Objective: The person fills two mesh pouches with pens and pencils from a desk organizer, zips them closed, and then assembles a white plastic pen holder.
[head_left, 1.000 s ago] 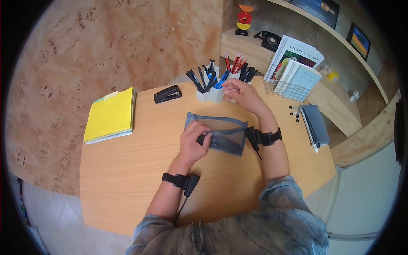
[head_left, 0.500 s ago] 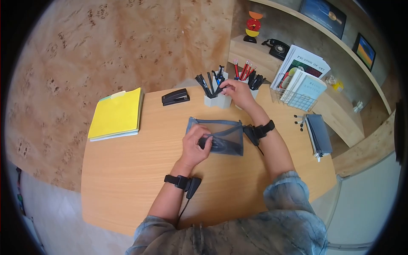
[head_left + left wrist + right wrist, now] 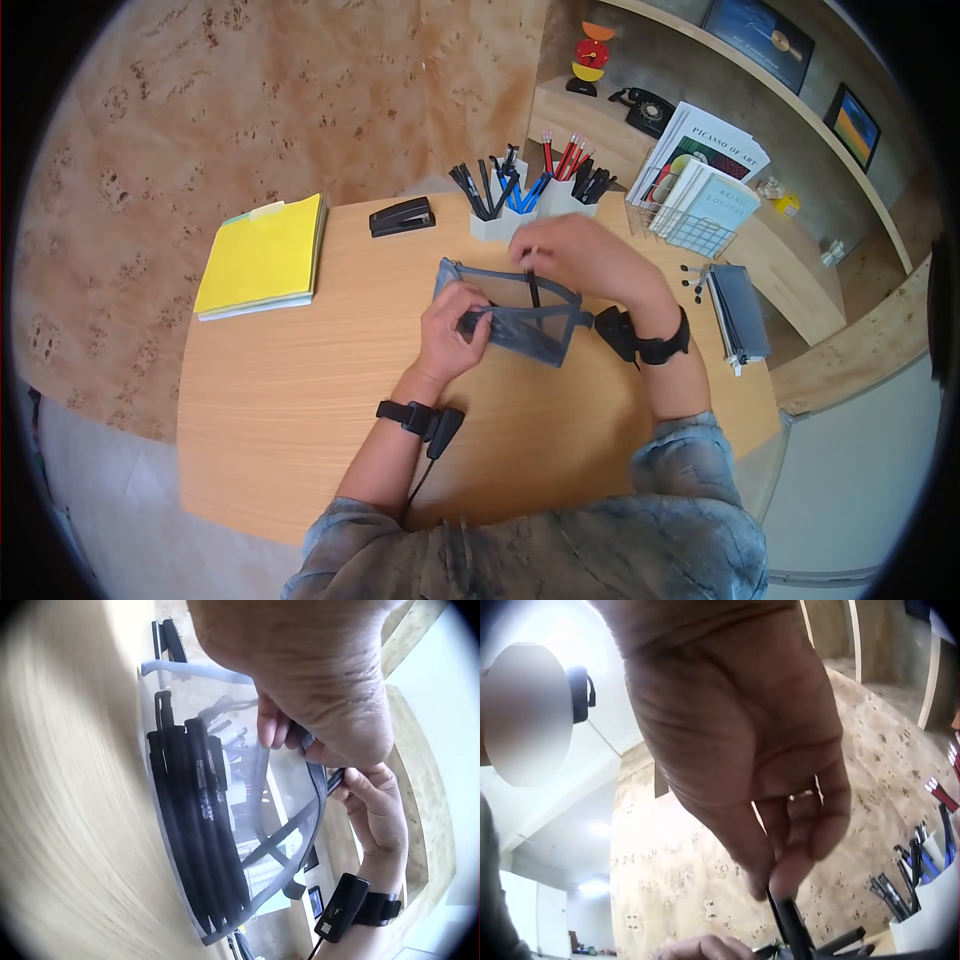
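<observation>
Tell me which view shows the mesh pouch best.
The left wrist view: the pouch is large, with dark pens visible inside. The head view shows it smaller, partly covered by the left hand. The right wrist view does not show it clearly.

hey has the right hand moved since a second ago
Yes, the right hand has moved away from the white pen holders, toward the body, and holds a black pen at the mesh pouch.

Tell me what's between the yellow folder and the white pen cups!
A black stapler lies between the yellow folder and the white pen cups, with bare desk on both sides. The head view shows it.
</observation>
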Demonstrator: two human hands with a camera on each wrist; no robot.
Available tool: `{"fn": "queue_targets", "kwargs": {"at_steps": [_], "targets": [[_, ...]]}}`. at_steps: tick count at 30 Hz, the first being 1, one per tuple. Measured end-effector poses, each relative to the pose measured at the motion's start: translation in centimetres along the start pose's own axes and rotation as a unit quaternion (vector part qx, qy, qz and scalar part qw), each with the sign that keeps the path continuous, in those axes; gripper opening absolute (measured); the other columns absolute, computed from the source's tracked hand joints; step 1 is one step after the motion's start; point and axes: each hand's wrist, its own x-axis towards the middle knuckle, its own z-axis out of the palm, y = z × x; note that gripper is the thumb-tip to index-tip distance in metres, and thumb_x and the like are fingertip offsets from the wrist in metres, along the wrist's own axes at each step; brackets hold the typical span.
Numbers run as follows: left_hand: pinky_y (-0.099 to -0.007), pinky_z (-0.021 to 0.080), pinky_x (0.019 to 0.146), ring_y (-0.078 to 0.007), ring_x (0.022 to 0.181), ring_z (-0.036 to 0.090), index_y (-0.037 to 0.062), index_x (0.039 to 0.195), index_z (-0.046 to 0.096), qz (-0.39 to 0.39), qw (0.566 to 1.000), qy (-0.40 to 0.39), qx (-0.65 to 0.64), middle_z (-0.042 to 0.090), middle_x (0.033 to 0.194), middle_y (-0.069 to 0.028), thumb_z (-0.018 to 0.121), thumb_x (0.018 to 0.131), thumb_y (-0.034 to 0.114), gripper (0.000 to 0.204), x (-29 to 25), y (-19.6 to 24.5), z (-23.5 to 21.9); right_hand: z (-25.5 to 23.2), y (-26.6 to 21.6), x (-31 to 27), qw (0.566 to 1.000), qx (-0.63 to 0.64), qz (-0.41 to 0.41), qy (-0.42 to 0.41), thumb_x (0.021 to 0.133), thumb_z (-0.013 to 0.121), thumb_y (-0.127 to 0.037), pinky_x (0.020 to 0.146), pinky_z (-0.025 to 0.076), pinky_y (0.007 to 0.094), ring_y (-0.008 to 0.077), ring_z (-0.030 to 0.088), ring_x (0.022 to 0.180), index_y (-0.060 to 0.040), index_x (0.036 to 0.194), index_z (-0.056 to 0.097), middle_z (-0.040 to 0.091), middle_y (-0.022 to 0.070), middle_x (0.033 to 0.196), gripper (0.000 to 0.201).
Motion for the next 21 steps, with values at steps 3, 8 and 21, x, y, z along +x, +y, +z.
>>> {"fn": "queue_targets", "kwargs": {"at_steps": [3, 8, 21], "targets": [[-0.0288, 0.048, 0.069, -0.0257, 0.078, 0.058, 0.0007, 0.082, 0.057, -0.002, 1.000, -0.001, -0.013, 0.057, 0.085, -0.0117, 0.064, 0.069, -0.005, 0.015, -0.1, 0.3, 0.0, 1.8, 0.8, 1.1, 0.989, 0.036, 0.037, -0.139, 0.083, 0.060, -0.012, 0.066, 0.048, 0.0309, 0.0207, 0.064, 0.070, -0.0027, 0.092, 0.061, 0.062, 0.0112, 0.075, 0.013], [-0.0295, 0.048, 0.069, -0.0279, 0.078, 0.058, 0.0014, 0.081, 0.058, -0.008, 1.000, 0.010, -0.011, 0.057, 0.086, -0.0121, 0.064, 0.069, -0.005, 0.015, -0.2, 0.6, -0.2, 1.7, 8.1, 4.5, 0.979, 0.117, 0.153, 0.062, 0.083, 0.060, -0.011, 0.061, 0.051, 0.0290, 0.0184, 0.066, 0.062, 0.0008, 0.087, 0.062, 0.065, 0.0129, 0.074, 0.013], [-0.0289, 0.048, 0.068, -0.0264, 0.077, 0.058, 0.0022, 0.083, 0.058, -0.011, 1.000, 0.005, -0.027, 0.057, 0.087, -0.0112, 0.063, 0.069, -0.005, 0.016, -0.3, 0.6, -0.3, 3.5, 13.3, 9.8, 0.941, -0.003, 0.303, 0.149, 0.076, 0.069, -0.021, 0.066, 0.051, 0.0366, 0.0277, 0.066, 0.068, -0.0002, 0.080, 0.062, 0.065, 0.0133, 0.067, 0.022]]}}
